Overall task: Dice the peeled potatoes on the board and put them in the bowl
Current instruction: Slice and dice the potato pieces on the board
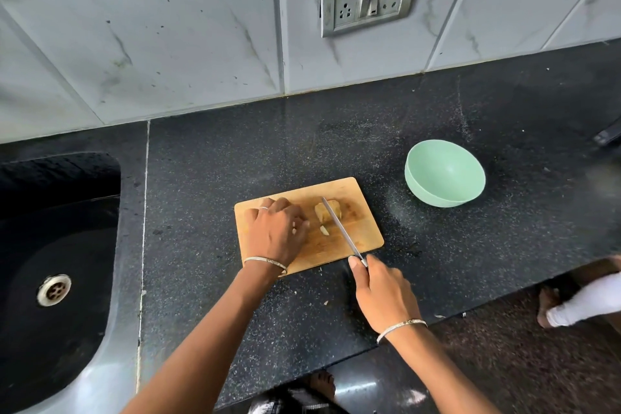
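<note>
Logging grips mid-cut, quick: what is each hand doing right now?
Left hand: fingers curled on the board; a grip cannot be told.
Right hand: gripping the knife.

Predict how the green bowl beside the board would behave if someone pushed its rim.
The bowl looks thin-walled and plastic with nothing visible inside, so it is probably light and would slide easily on the polished counter. Its rounded sides narrow towards the base, so a push at the rim may well tip or rock it.

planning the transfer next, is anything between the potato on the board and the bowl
Nothing visible does: only counter lies between the board with the potato and the green bowl at its far right.
</note>
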